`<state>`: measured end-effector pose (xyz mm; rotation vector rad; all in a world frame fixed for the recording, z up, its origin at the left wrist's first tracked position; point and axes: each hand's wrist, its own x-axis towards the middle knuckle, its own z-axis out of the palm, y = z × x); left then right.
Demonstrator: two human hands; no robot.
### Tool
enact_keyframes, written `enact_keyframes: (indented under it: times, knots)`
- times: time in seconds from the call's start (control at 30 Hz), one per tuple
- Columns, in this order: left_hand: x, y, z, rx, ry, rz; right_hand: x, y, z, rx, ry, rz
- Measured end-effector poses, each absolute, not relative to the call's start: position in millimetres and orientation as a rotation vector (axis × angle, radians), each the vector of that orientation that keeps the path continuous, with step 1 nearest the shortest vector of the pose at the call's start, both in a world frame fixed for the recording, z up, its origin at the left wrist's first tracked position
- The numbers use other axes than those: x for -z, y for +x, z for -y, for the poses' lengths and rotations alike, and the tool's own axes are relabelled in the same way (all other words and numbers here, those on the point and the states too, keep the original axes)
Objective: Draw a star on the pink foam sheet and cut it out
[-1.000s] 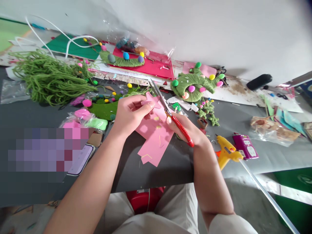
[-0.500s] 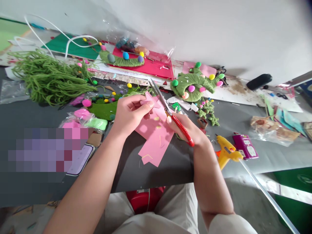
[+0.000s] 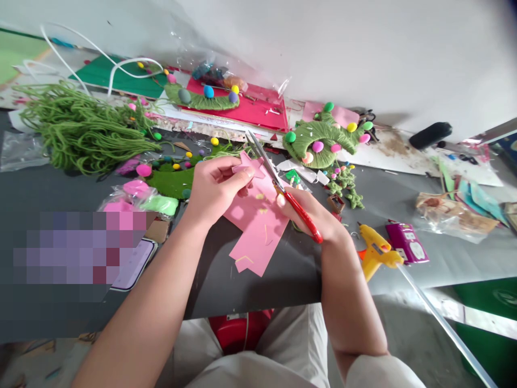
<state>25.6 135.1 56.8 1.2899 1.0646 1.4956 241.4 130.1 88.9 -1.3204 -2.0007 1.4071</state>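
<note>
My left hand (image 3: 220,186) pinches a small pink star (image 3: 251,163) between thumb and fingers, above the table. My right hand (image 3: 305,207) is wrapped round the red handles of a pair of scissors (image 3: 297,207). The narrow blades point up and to the left, close by the star's right edge; whether they touch it I cannot tell. Under both hands lies a pink sheet (image 3: 260,237) with a notched lower end and small yellowish marks. Some of my right fingers are hidden behind the scissors.
Green yarn (image 3: 89,129) is heaped at the left. Behind the hands lie a yarn-wrapped ring with pompoms (image 3: 319,143) and a red sheet (image 3: 258,110). At the right are a yellow glue gun (image 3: 374,248) with a long clear stick and a purple box (image 3: 407,242). A phone (image 3: 135,264) lies at left.
</note>
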Motion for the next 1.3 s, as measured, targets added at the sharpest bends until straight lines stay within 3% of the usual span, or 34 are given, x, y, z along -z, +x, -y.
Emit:
enact_keyframes:
  times: [1.3]
  knots:
    - [-59.9, 25.1, -133.8, -1.446, 1.342, -1.088, -85.0, 242.2, -130.1, -1.413, -1.277, 1.992]
